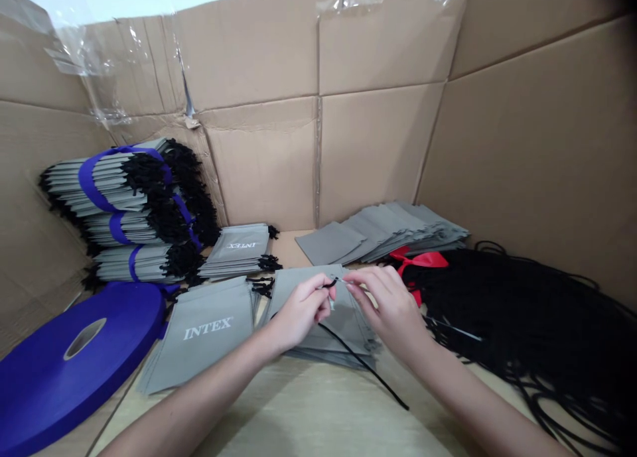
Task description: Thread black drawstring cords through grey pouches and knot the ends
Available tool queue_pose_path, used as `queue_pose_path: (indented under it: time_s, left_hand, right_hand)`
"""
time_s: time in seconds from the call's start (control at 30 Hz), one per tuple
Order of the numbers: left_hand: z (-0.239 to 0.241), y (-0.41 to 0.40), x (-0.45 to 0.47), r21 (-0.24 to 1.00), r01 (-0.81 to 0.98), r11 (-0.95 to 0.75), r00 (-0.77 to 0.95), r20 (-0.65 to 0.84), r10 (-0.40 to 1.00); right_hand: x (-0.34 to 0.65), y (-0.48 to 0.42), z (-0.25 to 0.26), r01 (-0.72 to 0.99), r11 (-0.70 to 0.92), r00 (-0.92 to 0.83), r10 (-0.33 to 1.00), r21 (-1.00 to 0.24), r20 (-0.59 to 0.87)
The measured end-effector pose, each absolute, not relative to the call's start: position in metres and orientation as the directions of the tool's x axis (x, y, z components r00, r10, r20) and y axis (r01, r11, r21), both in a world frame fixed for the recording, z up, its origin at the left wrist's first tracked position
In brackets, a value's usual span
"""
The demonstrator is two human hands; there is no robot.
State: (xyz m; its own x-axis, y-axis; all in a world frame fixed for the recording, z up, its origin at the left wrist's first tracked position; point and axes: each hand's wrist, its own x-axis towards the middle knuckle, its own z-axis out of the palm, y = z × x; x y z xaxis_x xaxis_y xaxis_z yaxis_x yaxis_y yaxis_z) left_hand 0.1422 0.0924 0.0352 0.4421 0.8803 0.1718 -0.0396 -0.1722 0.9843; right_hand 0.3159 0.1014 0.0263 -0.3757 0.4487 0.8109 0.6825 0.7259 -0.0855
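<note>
My left hand (302, 311) pinches a black cord (365, 364) close to its end; the loose tail hangs down to the right over the table. In my right hand (391, 308) is a thin metal threading needle (458, 329), held near its tip, with its shaft sticking out past the wrist. Needle tip and cord end meet between my fingertips; whether the cord passes through the needle, I cannot tell. Beneath both hands lies a stack of grey fabric pouches (291, 284). Left of it is another pouch pile (209, 354) with INTEX print.
A big blue ribbon roll (127, 331) lies at left. Behind it, corded pouches stand in blue-banded bundles (107, 185), beside a smaller INTEX stack (239, 245). Plain grey pouches (378, 228) fan out at the back. Black cords (537, 311) with a red ribbon (423, 261) heap at right. Cardboard walls (259, 158) surround the table.
</note>
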Motion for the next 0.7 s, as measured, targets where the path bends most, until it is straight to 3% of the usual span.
queue_pose_path:
  time_s: [0.37,0.7]
  left_hand:
    - [0.0306,0.1007,0.1425,0.988,-0.094,-0.123,0.449,0.152,0.880]
    - [0.0329,0.0996,0.1427,0.993,-0.092,-0.076,0.459,0.110,0.882]
  right_hand:
    - [0.3142,0.0993,0.0283,0.647,0.748,-0.358,0.466,-0.145,0.809]
    - [0.3130,0.0999,0.0260,0.610,0.783,-0.420,0.449,-0.121,0.789]
